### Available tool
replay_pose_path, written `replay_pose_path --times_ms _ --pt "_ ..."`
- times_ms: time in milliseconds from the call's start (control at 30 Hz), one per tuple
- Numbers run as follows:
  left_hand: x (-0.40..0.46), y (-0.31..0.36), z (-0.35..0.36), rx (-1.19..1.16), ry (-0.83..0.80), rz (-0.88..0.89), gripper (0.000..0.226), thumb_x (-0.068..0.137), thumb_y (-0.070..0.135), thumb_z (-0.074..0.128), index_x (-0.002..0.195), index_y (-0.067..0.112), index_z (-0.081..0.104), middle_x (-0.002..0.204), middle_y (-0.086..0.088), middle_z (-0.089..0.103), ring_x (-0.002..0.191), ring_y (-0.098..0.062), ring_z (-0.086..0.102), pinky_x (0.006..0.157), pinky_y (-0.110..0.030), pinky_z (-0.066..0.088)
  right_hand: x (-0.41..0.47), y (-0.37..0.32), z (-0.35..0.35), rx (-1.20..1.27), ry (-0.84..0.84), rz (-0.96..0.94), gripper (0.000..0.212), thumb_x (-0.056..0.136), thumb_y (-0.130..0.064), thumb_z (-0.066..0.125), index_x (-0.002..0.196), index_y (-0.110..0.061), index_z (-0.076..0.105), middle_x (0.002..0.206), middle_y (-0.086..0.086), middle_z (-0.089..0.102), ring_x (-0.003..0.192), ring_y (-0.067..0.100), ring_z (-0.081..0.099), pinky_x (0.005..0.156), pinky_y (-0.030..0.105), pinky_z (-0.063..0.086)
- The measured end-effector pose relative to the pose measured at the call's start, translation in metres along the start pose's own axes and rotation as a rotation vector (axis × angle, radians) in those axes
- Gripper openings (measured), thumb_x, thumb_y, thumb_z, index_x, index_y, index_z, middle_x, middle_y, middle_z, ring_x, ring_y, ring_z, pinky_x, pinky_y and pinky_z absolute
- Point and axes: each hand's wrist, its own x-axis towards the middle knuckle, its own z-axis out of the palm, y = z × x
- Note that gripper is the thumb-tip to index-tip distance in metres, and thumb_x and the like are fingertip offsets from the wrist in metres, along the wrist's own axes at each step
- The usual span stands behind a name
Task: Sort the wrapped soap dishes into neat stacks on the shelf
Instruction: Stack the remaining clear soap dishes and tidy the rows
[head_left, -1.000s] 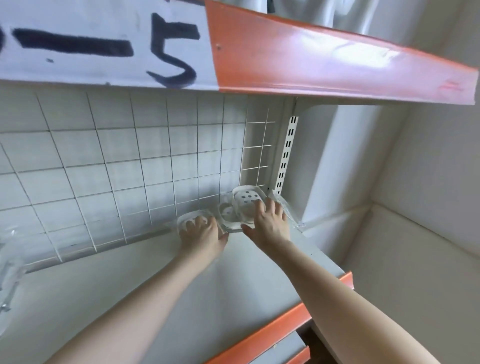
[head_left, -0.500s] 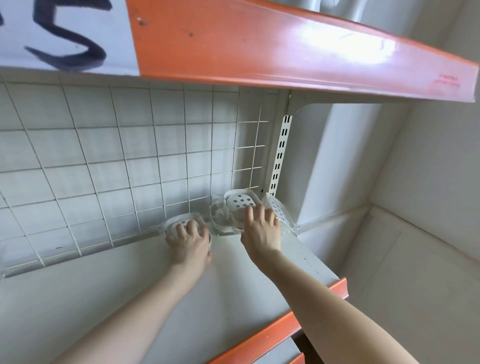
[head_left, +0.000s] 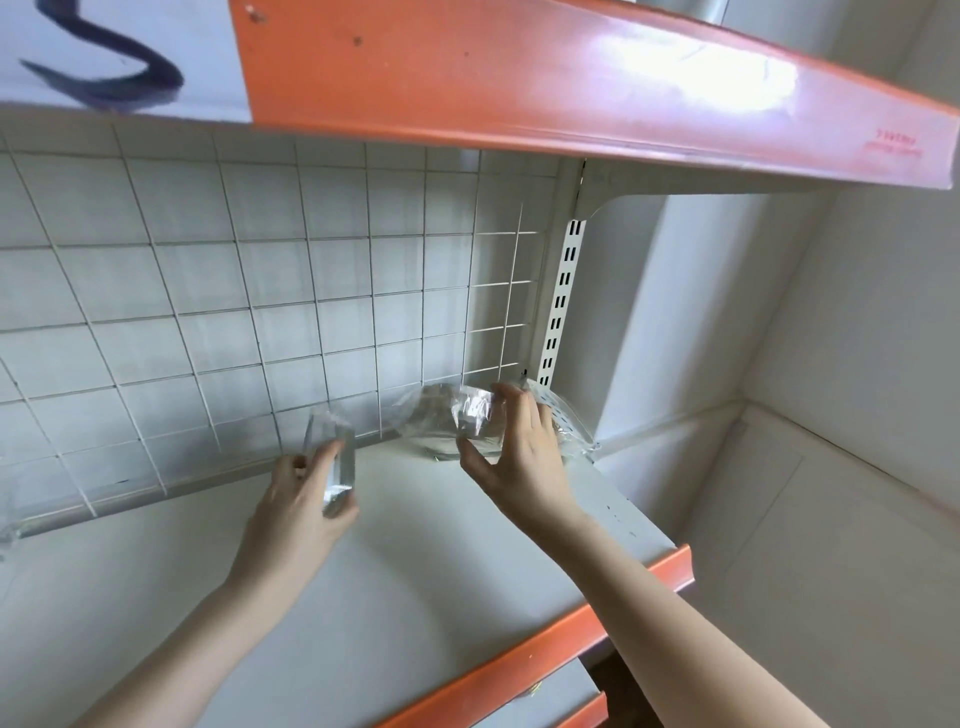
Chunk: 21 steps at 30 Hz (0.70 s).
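While my left hand (head_left: 304, 493) lifts one wrapped soap dish (head_left: 336, 462) off the shelf (head_left: 405, 561), the dish stands on edge, its long axis running from the wire grid (head_left: 260, 322) at the back toward the orange front edge (head_left: 545, 644), thin side facing up. My fingers (head_left: 324, 457) curl round it from the left, thumb underneath, so it is pinched and held just above the shelf, a little out from the back edge. My left forearm reaches in from the lower left, wrist bent slightly inward.

My right hand (head_left: 524, 457) is at the back right corner of the shelf, where the other wrapped dishes (head_left: 457, 421) sit in a blurred, crinkled bundle of clear film against the grid. Behind them a perforated dish (head_left: 558, 415) leans toward the slotted upright (head_left: 561, 296). My right thumb hooks low at the front of the bundle and my fingers arch over its top, gripping it; which way those dishes point I cannot tell through the blur.

Half a second ago both hands lay flat on dishes resting face up on the shelf. Since then my left hand has tipped its dish up onto its side and drawn it away from the grid, and my right hand has changed from pressing down to clutching the pile.
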Motion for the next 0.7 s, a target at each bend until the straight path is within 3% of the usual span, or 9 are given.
replay_pose_path --times_ms 67,133,267,333,433,533,633,700 --pt "-0.003 -0.007 -0.004 -0.066 0.012 -0.026 0.053 0.073 0.010 0.071 0.123 0.020 0.055 0.100 -0.013 0.054 0.085 -0.039 0.059 0.068 -0.039 0.046 0.000 -0.008 -0.006 0.164 -0.053 0.082 0.059 0.078 -0.045 0.058 0.127 -0.013 0.045 0.117 -0.001 0.052 0.108 0.015 0.042 0.090 0.022 0.034" --pt "-0.005 -0.013 -0.008 -0.122 0.048 -0.058 0.048 0.074 0.008 0.071 0.119 0.013 0.056 0.104 -0.015 0.058 0.094 -0.036 0.057 0.073 -0.036 0.044 -0.001 -0.015 -0.008 0.333 -0.079 0.199 0.052 0.079 -0.041 0.064 0.122 -0.018 0.047 0.114 -0.002 0.056 0.108 0.013 0.047 0.090 0.024 0.039" --pt "-0.017 -0.020 -0.022 -0.382 0.053 -0.267 0.041 0.079 0.013 0.069 0.118 0.011 0.055 0.111 -0.008 0.059 0.102 -0.025 0.054 0.075 -0.030 0.047 -0.004 -0.019 -0.007 0.686 -0.271 0.480 0.041 0.088 -0.028 0.066 0.123 -0.016 0.046 0.105 0.007 0.063 0.088 0.009 0.061 0.076 0.024 0.052" --pt "-0.025 -0.025 -0.027 -0.538 0.013 -0.381 0.044 0.071 0.033 0.066 0.110 0.016 0.056 0.105 -0.003 0.063 0.101 -0.025 0.058 0.084 -0.039 0.045 -0.008 -0.015 0.000 0.621 -0.391 0.554 0.042 0.090 -0.034 0.063 0.123 -0.015 0.048 0.099 0.006 0.062 0.083 0.010 0.060 0.067 0.022 0.048" --pt "-0.037 -0.039 -0.028 -0.631 -0.016 -0.515 0.049 0.056 0.052 0.053 0.097 0.027 0.055 0.098 -0.002 0.066 0.097 -0.027 0.062 0.088 -0.054 0.049 -0.018 -0.012 0.015 0.588 -0.472 0.639 0.037 0.092 -0.039 0.059 0.117 -0.013 0.051 0.095 0.005 0.064 0.082 0.015 0.062 0.066 0.029 0.049" --pt "-0.042 -0.038 -0.034 -0.596 -0.081 -0.533 0.047 0.066 0.047 0.052 0.104 0.019 0.056 0.101 -0.008 0.065 0.096 -0.028 0.061 0.090 -0.050 0.048 -0.022 -0.012 0.022 0.527 -0.494 0.658 0.031 0.095 -0.038 0.054 0.110 -0.011 0.054 0.093 0.004 0.063 0.080 0.016 0.061 0.065 0.030 0.049" --pt "-0.043 -0.041 -0.033 -0.481 -0.096 -0.495 0.034 0.089 0.021 0.059 0.118 0.005 0.051 0.102 -0.012 0.062 0.097 -0.027 0.057 0.082 -0.034 0.040 -0.022 -0.010 0.028 0.365 -0.490 0.662 0.030 0.095 -0.033 0.053 0.113 -0.009 0.057 0.101 0.004 0.063 0.093 0.018 0.061 0.080 0.031 0.047" --pt "-0.043 -0.047 -0.029 -0.447 -0.110 -0.501 0.035 0.089 0.015 0.060 0.120 0.004 0.049 0.102 -0.015 0.063 0.097 -0.029 0.059 0.080 -0.035 0.039 -0.022 -0.011 0.031 0.324 -0.477 0.666 0.033 0.094 -0.030 0.054 0.117 -0.007 0.057 0.104 0.005 0.064 0.093 0.017 0.059 0.081 0.028 0.045"
